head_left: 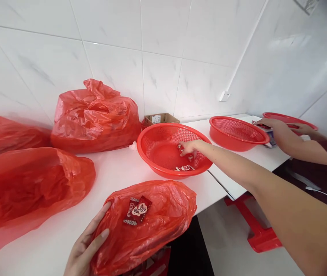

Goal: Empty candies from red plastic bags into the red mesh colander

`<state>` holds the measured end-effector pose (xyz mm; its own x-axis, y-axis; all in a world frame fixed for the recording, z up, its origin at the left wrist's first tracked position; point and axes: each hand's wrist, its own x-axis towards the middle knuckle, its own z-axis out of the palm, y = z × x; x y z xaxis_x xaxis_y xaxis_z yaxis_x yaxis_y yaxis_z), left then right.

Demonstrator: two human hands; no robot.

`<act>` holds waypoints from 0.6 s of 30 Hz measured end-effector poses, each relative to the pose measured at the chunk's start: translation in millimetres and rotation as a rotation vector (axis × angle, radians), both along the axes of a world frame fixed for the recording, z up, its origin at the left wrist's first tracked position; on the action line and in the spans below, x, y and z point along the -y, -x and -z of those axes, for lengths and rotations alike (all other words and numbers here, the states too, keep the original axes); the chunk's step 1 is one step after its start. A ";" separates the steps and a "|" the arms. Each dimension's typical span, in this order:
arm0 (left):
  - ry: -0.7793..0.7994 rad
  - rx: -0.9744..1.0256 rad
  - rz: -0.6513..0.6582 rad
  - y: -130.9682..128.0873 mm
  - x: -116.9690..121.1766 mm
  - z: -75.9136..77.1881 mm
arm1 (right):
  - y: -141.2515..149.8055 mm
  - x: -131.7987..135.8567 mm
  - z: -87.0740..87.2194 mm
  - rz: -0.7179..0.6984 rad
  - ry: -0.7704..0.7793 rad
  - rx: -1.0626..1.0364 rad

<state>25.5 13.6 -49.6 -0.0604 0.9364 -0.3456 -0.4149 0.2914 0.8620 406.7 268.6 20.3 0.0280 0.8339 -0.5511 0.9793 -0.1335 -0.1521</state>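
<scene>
My left hand [85, 245] lies against the left side of a red plastic bag [152, 226] at the table's near edge, fingers stretched along it. A small red and white packet [137, 211] rests on top of that bag. My right hand [189, 147] reaches into a red mesh basket [152, 134], fingers pinched on a small red packet. More small packets [184, 168] lie on the basket's floor.
Three more stuffed red bags [94, 119] stand on the white table [123, 168] to the left. A small cardboard box [161, 118] is by the wall. Another person's hands [270, 124] hold a box by two further red baskets [232, 132] on the right. A red stool [255, 230] is below.
</scene>
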 end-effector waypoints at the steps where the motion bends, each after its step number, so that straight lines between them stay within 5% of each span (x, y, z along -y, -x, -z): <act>1: -0.003 -0.008 0.003 1.3 -0.4 2.1 | 0.6 -3.7 -1.0 0.010 0.013 -0.002; 8: 0.006 0.048 0.060 6.5 -2.4 6.8 | 20.9 -8.1 -5.1 -0.047 0.033 -0.056; 12: 0.002 0.048 0.033 3.5 0.3 2.1 | 39.6 7.2 -24.8 -0.137 -0.070 -0.194; 16: -0.038 0.042 0.000 -3.3 3.3 -6.1 | 79.6 57.5 -59.4 -0.365 -0.192 -0.628; 18: -0.048 0.037 -0.001 -5.0 4.0 -7.7 | 107.2 98.1 -69.8 -0.554 -0.125 -0.831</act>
<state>30.5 9.5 -41.9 -0.0497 0.9520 -0.3020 -0.4473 0.2491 0.8590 299.5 170.5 90.0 -0.7348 0.6662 -0.1270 0.4752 0.3721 -0.7973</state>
